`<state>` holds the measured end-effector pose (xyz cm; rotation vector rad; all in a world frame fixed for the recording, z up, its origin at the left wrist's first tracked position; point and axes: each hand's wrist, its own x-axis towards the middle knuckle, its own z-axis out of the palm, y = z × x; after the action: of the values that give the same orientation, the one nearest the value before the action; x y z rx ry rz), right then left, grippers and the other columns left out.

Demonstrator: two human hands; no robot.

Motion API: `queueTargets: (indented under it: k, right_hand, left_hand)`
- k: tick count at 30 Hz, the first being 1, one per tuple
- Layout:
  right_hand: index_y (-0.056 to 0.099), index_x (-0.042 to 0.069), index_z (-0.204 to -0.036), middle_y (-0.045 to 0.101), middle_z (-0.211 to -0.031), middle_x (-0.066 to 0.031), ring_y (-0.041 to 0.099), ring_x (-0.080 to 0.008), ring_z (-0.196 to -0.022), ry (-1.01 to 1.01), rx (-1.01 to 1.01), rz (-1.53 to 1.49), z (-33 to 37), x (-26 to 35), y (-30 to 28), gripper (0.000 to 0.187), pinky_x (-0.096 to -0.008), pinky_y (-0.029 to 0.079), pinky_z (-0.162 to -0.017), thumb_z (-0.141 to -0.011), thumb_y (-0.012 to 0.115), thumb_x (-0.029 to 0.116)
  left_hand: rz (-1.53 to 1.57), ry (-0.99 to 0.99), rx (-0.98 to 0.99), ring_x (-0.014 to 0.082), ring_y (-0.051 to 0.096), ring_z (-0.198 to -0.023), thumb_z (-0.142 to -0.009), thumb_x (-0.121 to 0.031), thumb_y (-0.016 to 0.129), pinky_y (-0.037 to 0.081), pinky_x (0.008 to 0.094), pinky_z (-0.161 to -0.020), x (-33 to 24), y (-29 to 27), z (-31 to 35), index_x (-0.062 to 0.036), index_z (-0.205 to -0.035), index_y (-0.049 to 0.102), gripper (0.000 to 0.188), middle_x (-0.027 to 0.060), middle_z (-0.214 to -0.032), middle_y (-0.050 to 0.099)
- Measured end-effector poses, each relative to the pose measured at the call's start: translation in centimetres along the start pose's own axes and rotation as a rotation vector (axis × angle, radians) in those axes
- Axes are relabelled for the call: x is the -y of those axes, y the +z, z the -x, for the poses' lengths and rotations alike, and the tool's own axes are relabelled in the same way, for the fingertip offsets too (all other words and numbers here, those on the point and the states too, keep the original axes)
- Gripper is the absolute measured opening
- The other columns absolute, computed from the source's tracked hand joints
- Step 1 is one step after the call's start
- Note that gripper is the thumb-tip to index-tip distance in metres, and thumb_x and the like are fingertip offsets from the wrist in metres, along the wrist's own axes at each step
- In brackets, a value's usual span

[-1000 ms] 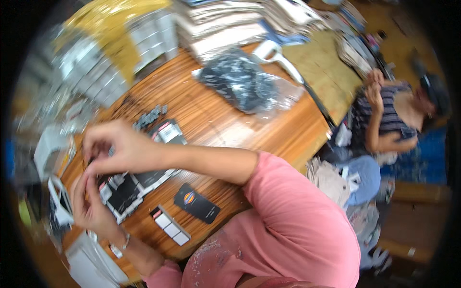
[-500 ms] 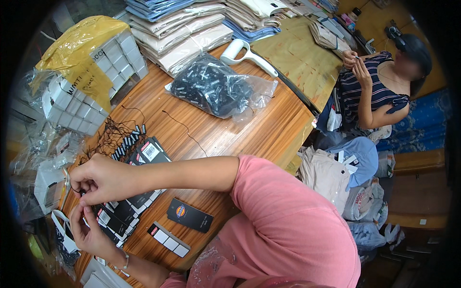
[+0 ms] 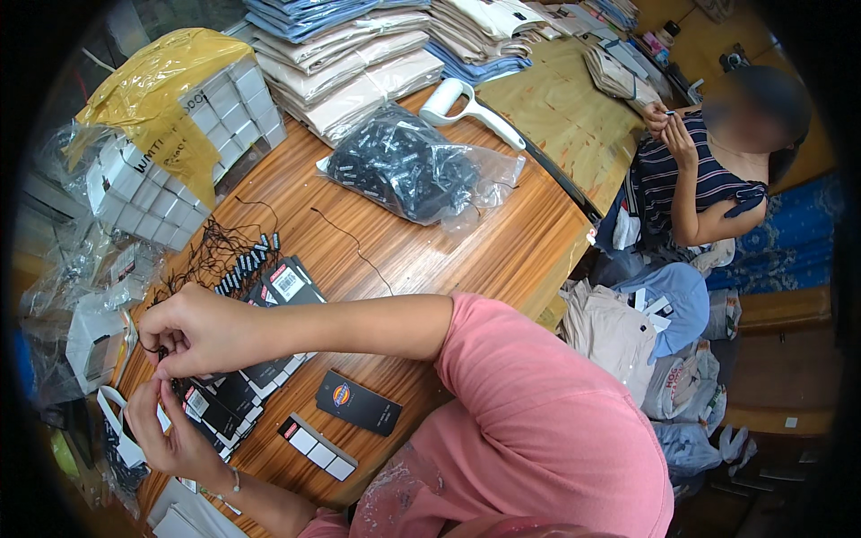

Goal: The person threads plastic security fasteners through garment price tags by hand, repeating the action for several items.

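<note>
My right hand (image 3: pixel 204 334) reaches across from the right. Its thumb and fingertips pinch a black hang-tag string (image 3: pixel 161 352), of which only a small dark part shows. Just below, my left hand (image 3: pixel 170 435) has its thumb and fingertips pressed together against the right fingertips. Whether a tag is held there too is hidden. Partly under my right forearm lie rows of overlapping black hang tags (image 3: pixel 235 394) with white labels. Beyond them are several tag strings (image 3: pixel 247 266) with black seals, their cords tangled.
A single black tag (image 3: pixel 359 402) and a label-side-up tag (image 3: pixel 317 446) lie nearer me. Farther back are a bag of black seals (image 3: pixel 404 166), a white tape-roller handle (image 3: pixel 475 112), stacked folded garments (image 3: pixel 345 67) and white boxes (image 3: pixel 148 202). A co-worker (image 3: pixel 708 170) sits at right.
The whole view has shifted slightly. My hands remain together at the same spot by the tags, with the fingers moving only a little.
</note>
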<state>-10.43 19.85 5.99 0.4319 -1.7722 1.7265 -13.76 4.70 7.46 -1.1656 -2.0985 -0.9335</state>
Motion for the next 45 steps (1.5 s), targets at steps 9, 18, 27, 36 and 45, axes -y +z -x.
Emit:
queueTargets:
  k: [9, 18, 27, 36, 45]
  right_hand:
    - [0.054, 0.000, -0.070, 0.052, -0.053, -0.0051, 0.049, -0.0108, -0.048, 0.038, 0.022, -0.043, 0.0, 0.7, -0.3, 0.015, -0.0234, 0.039, -0.046, -0.064, 0.066, 0.009]
    - [0.054, 0.000, -0.070, 0.053, -0.053, -0.0057, 0.052, -0.0114, -0.049, 0.025, 0.062, -0.022, 0.1, 1.1, -0.2, 0.015, -0.0240, 0.040, -0.047, -0.065, 0.066, 0.009]
    - [0.054, -0.001, -0.075, 0.058, -0.064, -0.0046, 0.057, -0.0081, -0.061, 0.157, 0.151, -0.242, 0.1, 0.2, -0.8, 0.012, -0.0204, 0.042, -0.052, -0.071, 0.063, 0.007]
    - [0.055, -0.001, -0.089, 0.059, -0.080, -0.0086, 0.058, -0.0143, -0.073, 0.610, 0.195, -0.652, -0.7, 0.6, -1.2, 0.017, -0.0235, 0.047, -0.067, -0.075, 0.061, 0.007]
    - [0.051, 0.001, -0.086, 0.058, -0.086, -0.0108, 0.058, -0.0144, -0.076, 0.600, 0.245, -0.833, -0.3, -0.5, -0.3, 0.014, -0.0264, 0.048, -0.070, -0.075, 0.059, 0.001]
  left_hand:
    - [0.173, -0.143, 0.039, 0.0171, 0.051, -0.074, -0.078, 0.003, 0.056, 0.043, 0.0269, -0.067, 0.2, -0.3, 0.3, 0.0063, -0.086, 0.057, 0.008, 0.0101, -0.082, 0.055]
    - [0.088, 0.006, 0.099, 0.0227, 0.049, -0.070, -0.079, 0.003, 0.053, 0.040, 0.0304, -0.066, 0.5, -1.1, 0.1, 0.0056, -0.081, 0.051, 0.003, 0.0114, -0.077, 0.052]
    - [0.283, -0.148, 0.044, 0.0192, 0.048, -0.076, -0.082, 0.001, 0.050, 0.041, 0.0295, -0.069, 0.4, -0.1, 0.5, 0.0043, -0.085, 0.049, 0.005, 0.0105, -0.082, 0.052]
    - [0.392, -0.178, -0.088, 0.0199, 0.055, -0.074, -0.072, -0.001, 0.060, 0.043, 0.0285, -0.067, -0.1, -0.2, -0.5, 0.0001, -0.082, 0.058, 0.010, 0.0094, -0.080, 0.058]
    - [0.447, -0.099, -0.182, 0.0205, 0.055, -0.071, -0.072, -0.002, 0.060, 0.043, 0.0286, -0.065, 0.7, -2.0, 0.4, -0.0010, -0.080, 0.058, 0.008, 0.0088, -0.076, 0.057]
